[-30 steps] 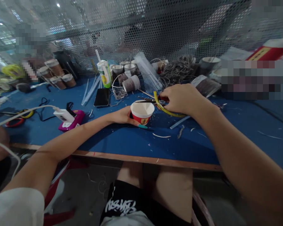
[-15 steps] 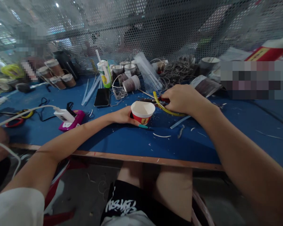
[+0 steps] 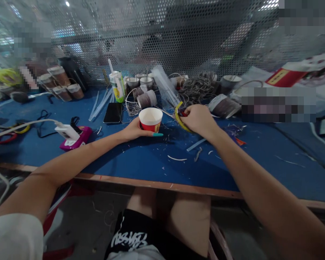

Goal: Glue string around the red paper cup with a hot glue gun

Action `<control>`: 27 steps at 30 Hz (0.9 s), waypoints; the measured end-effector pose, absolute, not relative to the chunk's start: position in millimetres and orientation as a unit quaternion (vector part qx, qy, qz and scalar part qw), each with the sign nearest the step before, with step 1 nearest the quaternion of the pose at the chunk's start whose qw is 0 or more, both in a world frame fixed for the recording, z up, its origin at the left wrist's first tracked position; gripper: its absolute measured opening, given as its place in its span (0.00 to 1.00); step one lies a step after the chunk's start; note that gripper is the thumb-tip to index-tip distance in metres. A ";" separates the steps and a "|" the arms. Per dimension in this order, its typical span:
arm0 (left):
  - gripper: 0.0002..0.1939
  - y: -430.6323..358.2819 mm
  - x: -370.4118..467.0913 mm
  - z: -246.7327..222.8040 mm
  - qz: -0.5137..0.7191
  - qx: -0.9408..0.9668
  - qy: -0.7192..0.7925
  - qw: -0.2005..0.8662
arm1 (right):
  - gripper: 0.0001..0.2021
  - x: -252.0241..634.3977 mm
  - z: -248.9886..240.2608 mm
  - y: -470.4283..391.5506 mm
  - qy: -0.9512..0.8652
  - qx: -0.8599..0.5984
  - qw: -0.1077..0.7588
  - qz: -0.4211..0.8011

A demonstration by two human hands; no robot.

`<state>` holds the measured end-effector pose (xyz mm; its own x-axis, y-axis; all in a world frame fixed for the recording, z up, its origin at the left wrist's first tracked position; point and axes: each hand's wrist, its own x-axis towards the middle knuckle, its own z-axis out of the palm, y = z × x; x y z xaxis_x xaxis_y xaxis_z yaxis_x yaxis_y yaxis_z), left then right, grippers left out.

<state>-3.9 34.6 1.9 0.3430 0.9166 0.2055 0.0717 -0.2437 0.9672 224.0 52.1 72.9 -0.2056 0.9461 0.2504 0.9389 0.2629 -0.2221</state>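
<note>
My left hand [image 3: 134,130] is closed around a red and white paper cup [image 3: 151,121]. The cup stands upright near the middle of the blue table, and its open white mouth faces up. To the right of the cup, my right hand [image 3: 200,117] is closed on scissors [image 3: 182,119] with a yellow and a red handle. My fingers hide part of the handles, and the blades are hard to make out. White trimmings [image 3: 177,158] and small scraps lie in front of both hands.
Behind the hands are a phone [image 3: 113,113], a drink carton [image 3: 117,86], a wound spool [image 3: 147,99], clear plastic strips [image 3: 165,85] and tangled grey cord [image 3: 199,86]. A purple power strip [image 3: 77,139] sits at left. A perforated metal screen [image 3: 141,36] backs the table.
The camera view has shifted to the right. My left hand and the cup have moved slightly away from me. My right hand with the scissors has drawn away from the cup, leaving a wider gap.
</note>
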 end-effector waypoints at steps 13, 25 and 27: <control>0.38 39.8 1.0 -5.3 0.573 0.533 0.439 0.443 | 0.07 206.9 41.6 52.3 -0.671 -0.610 0.317 0.277; 0.43 36.6 -2.6 -7.0 0.586 0.522 0.398 0.475 | 0.09 226.9 36.2 71.3 -0.620 -0.624 0.405 0.249; 0.45 37.3 -3.9 -9.1 0.585 0.543 0.393 0.456 | 0.07 227.7 39.0 69.9 -0.614 -0.637 0.397 0.245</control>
<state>-3.9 37.3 -9.1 0.0065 0.9610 0.2766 -0.1072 -0.2743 0.9556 227.7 69.9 39.0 0.1258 0.9765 0.1751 0.5869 0.0691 -0.8067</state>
